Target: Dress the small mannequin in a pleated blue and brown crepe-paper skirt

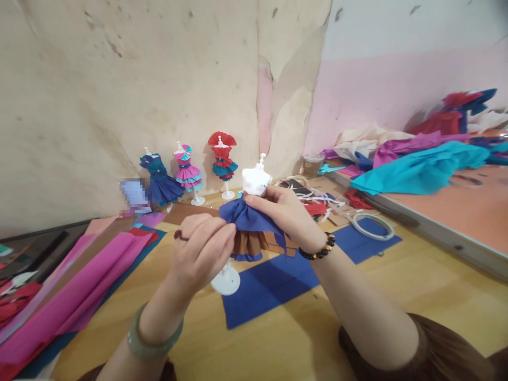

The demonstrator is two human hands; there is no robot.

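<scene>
A small white dress form tilts slightly in the middle of the view, its round base just above or on the table. My right hand is closed around its waist, thumb pressing the gathered top of a blue ruffle. Under that ruffle hangs a brown pleated layer with a blue edge below. My left hand is closed at the ruffle's left side, fingers curled; what its fingertips pinch is hidden. Beneath lies a flat blue sheet, either crepe paper or cloth.
Along the wall stand three dressed forms: a dark blue one, a pink and teal one, a red one. Folded coloured sheets lie left. Tape roll, scraps and a raised board with crumpled sheets are right.
</scene>
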